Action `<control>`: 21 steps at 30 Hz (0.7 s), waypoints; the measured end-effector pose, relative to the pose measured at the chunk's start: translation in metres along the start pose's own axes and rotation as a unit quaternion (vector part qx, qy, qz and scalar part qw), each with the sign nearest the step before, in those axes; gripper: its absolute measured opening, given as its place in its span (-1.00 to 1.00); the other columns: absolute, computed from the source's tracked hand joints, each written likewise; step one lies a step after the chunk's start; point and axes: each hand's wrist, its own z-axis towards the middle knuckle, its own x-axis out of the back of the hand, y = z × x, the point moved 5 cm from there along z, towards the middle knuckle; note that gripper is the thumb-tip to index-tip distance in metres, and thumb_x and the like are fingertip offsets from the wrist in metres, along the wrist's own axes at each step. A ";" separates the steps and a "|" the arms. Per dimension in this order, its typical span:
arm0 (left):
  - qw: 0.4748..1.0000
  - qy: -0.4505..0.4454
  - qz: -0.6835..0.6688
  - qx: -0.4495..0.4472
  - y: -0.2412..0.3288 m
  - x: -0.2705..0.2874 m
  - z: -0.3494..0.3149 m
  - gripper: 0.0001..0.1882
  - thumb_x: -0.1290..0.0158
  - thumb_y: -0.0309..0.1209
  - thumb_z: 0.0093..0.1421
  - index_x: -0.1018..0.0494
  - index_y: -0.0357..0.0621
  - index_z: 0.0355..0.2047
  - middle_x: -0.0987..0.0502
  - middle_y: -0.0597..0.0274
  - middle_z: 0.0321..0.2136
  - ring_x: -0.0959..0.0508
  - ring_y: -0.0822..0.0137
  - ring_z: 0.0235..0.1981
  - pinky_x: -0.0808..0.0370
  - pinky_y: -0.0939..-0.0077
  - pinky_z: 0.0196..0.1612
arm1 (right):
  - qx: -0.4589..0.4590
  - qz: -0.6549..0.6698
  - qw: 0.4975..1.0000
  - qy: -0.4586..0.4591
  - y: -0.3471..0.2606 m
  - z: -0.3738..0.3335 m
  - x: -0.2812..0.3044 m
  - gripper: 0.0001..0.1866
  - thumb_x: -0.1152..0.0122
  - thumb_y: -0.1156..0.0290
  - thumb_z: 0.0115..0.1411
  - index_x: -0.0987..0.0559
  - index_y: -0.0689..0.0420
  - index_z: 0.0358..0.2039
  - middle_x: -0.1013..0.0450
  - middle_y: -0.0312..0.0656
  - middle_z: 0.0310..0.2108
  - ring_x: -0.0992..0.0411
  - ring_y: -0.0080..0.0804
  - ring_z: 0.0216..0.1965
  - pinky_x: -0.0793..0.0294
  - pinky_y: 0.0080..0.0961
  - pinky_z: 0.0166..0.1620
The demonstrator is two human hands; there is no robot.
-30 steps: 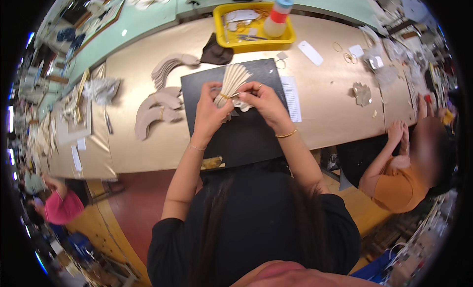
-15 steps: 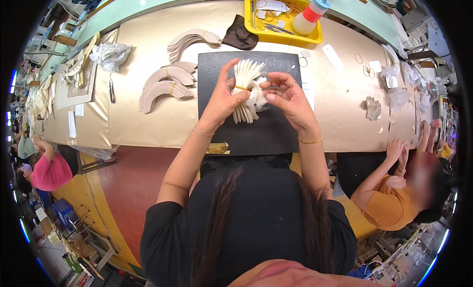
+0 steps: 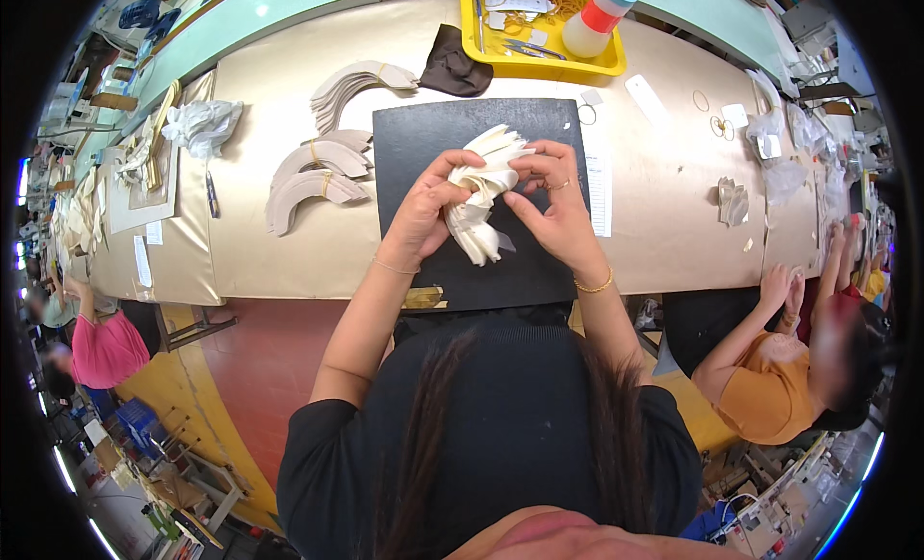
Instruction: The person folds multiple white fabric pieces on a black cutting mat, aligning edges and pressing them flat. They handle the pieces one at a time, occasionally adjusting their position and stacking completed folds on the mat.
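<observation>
Over the black board (image 3: 409, 141) I hold a fanned bundle of cream fabric strips (image 3: 474, 241), pinched in at its middle and tilted. My left hand (image 3: 423, 209) is closed on the bundle's middle, thumb and fingers wrapped from the left side. At the bundle's right edge is my right hand (image 3: 558, 209), with curled fingertips against the strips and the thumb close below. A cream band of cloth crosses the middle of the bundle; whether a rubber band lies under it is hidden.
Stacks of curved beige pieces (image 3: 322, 156) lie left of the board. Behind them are a dark cloth (image 3: 456, 64) and a yellow tray (image 3: 616, 67) with scissors, rubber bands and a bottle (image 3: 589, 36). A plastic bag (image 3: 207, 127) lies far left. A co-worker (image 3: 770, 387) sits at right.
The bundle has turned and tilted, and its yellow rubber band no longer shows. My left fingers have closed farther over its middle; my right hand has shifted slightly with its fingertips on the edge.
</observation>
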 end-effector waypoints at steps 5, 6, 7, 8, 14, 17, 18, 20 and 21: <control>0.993 -0.031 -0.113 -0.014 -0.002 -0.002 0.005 -0.66 -0.05 -0.55 0.15 -0.37 -0.12 -0.04 -0.55 0.13 -0.18 -0.62 0.36 -0.26 -0.65 0.45 -0.20 | 0.143 -0.139 0.980 0.020 -0.025 0.005 -0.009 -0.48 -0.47 0.60 -0.03 -0.54 -0.05 -0.05 -0.16 -0.16 0.16 -0.36 -0.22 0.03 -0.43 -0.34 0.04; 0.995 -0.002 -0.097 -0.009 -0.005 0.000 0.005 -0.69 -0.08 -0.48 0.19 -0.35 -0.11 -0.05 -0.55 0.14 -0.19 -0.63 0.38 -0.28 -0.67 0.46 -0.24 | 0.157 -0.164 0.973 0.035 -0.028 0.006 -0.009 -0.50 -0.49 0.58 -0.04 -0.56 -0.05 -0.07 -0.16 -0.15 0.18 -0.36 -0.21 0.04 -0.42 -0.33 0.06; 0.995 -0.009 -0.103 -0.013 -0.005 -0.001 0.005 -0.69 -0.09 -0.45 0.21 -0.35 -0.11 -0.04 -0.55 0.14 -0.19 -0.63 0.38 -0.28 -0.67 0.46 -0.24 | 0.179 -0.185 0.965 0.051 -0.032 0.007 -0.009 -0.52 -0.51 0.56 -0.05 -0.58 -0.05 -0.09 -0.16 -0.14 0.20 -0.35 -0.19 0.05 -0.41 -0.31 0.07; 0.994 -0.016 -0.111 -0.019 -0.006 -0.002 0.005 -0.69 -0.10 -0.42 0.23 -0.34 -0.11 -0.04 -0.55 0.14 -0.18 -0.63 0.39 -0.28 -0.67 0.47 -0.24 | 0.178 -0.214 0.960 0.038 -0.033 0.008 -0.010 -0.54 -0.52 0.54 -0.06 -0.59 -0.05 -0.12 -0.16 -0.13 0.23 -0.35 -0.18 0.06 -0.41 -0.30 0.08; 0.994 -0.028 -0.102 -0.035 -0.005 -0.001 0.008 -0.68 -0.13 -0.29 0.27 -0.34 -0.09 -0.05 -0.55 0.17 -0.15 -0.62 0.44 -0.28 -0.65 0.56 -0.25 | 0.156 -0.268 0.950 0.028 -0.038 0.013 -0.014 -0.71 -0.52 0.47 -0.08 -0.67 0.03 -0.29 -0.23 -0.09 0.25 -0.33 -0.11 0.13 -0.38 -0.24 0.12; 0.991 -0.037 -0.105 -0.078 -0.004 -0.001 0.010 -0.72 -0.11 -0.31 0.30 -0.34 -0.09 -0.06 -0.56 0.19 -0.17 -0.61 0.47 -0.29 -0.62 0.61 -0.27 | 0.163 -0.264 0.950 0.030 -0.037 0.014 -0.016 -0.78 -0.49 0.49 -0.05 -0.66 0.10 -0.34 -0.29 -0.07 0.20 -0.33 -0.09 0.12 -0.38 -0.22 0.13; 0.987 -0.050 -0.115 -0.097 -0.003 -0.004 0.010 -0.74 -0.09 -0.33 0.31 -0.34 -0.09 -0.06 -0.56 0.20 -0.19 -0.61 0.48 -0.30 -0.61 0.62 -0.29 | 0.154 -0.254 0.955 0.026 -0.036 0.012 -0.016 -0.80 -0.48 0.49 -0.04 -0.66 0.12 -0.36 -0.31 -0.07 0.18 -0.33 -0.09 0.12 -0.38 -0.21 0.13; 0.990 0.024 -0.076 -0.115 -0.004 0.001 0.013 -0.78 -0.07 -0.37 0.33 -0.34 -0.09 -0.07 -0.57 0.23 -0.23 -0.60 0.49 -0.32 -0.59 0.62 -0.31 | 0.137 -0.237 0.962 0.017 -0.036 0.009 -0.018 -0.82 -0.47 0.49 -0.03 -0.65 0.14 -0.38 -0.33 -0.08 0.14 -0.33 -0.09 0.11 -0.38 -0.21 0.13; 0.989 0.062 -0.057 -0.124 -0.004 0.003 0.013 -0.79 -0.05 -0.39 0.34 -0.34 -0.09 -0.07 -0.57 0.24 -0.25 -0.59 0.50 -0.33 -0.59 0.62 -0.32 | 0.130 -0.232 0.964 0.012 -0.036 0.007 -0.020 -0.83 -0.46 0.49 -0.02 -0.65 0.14 -0.38 -0.34 -0.08 0.12 -0.33 -0.10 0.11 -0.37 -0.21 0.14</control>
